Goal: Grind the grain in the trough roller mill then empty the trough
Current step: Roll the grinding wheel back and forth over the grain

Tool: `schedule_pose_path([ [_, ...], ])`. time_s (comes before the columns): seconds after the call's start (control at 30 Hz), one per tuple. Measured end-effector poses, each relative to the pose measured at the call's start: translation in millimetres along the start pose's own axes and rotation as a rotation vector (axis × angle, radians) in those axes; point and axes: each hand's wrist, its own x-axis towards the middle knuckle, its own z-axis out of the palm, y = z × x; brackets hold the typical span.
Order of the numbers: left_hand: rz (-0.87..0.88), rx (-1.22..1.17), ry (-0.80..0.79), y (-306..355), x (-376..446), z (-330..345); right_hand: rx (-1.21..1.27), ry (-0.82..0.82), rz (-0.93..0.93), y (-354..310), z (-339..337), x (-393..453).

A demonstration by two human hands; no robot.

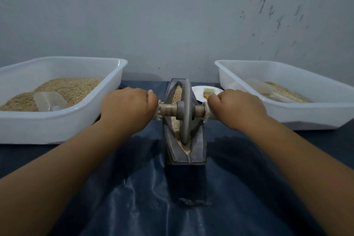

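Grain [178, 92] lies in the long grey trough [199, 145], which stands on the dark counter [249, 188] right in front of me, between two tubs. My left hand [128, 108] is clenched around the left end of the wooden axle [166, 110], and my right hand [235, 108] is clenched around the right end. The grey wheel [185, 113] sits upright in the trough between my hands, about in the middle. Far grain looks whole, and the bit near me looks paler and more crushed, so I think the grinding is partly done. To do this step well, I would push down the same with both hands, keep the wheel straight up, and roll it slowly all the way to each end so no grain is missed and none jumps out. The trough is narrow, so a tilt could tip it. On my left is a white tub [57, 120] holding a lot of grain with a clear scoop [50, 100] lying in it. On my right is another white tub [287, 115] with a small pile of grain and a second scoop [268, 90]. Behind the trough is a white plate [197, 96] with a little brush [207, 94] on it.
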Motion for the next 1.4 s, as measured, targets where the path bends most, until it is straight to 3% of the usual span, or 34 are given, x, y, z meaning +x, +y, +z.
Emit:
schedule_pose_path([
  [0.27, -0.085, -0.068, -0.006, 3, 39, 9, 0.125, 0.060, 0.066, -5, 29, 34],
  [0.43, -0.034, -0.095, 0.001, 3, 26, 3, 0.068, 0.028, 0.033, -4, 21, 22],
  [0.57, 0.042, -0.081, 0.033, -1, 1, -9, 0.034, -0.086, 0.009, -2, 2, 0],
  [0.67, 0.085, -0.060, 0.093, -7, -9, -15, 0.032, -0.056, -0.013, 2, -6, -12],
  [0.83, 0.026, -0.053, 0.033, 1, -2, -2, 0.014, 0.067, 0.008, -4, 5, -1],
  [1.03, -0.097, -0.060, -0.027, 6, 36, 16, 0.011, 0.042, -0.006, -11, 21, 34],
  [1.2, -0.059, -0.141, -0.044, 5, 8, 12, -0.029, 0.041, -0.085, -16, 6, 23],
  [1.33, 0.048, -0.211, 0.127, -2, -11, -1, -0.065, 0.048, -0.103, -6, -4, -1],
  [1.4, 0.068, -0.183, 0.139, -4, -9, -5, -0.037, 0.021, -0.075, -2, -3, -6],
])
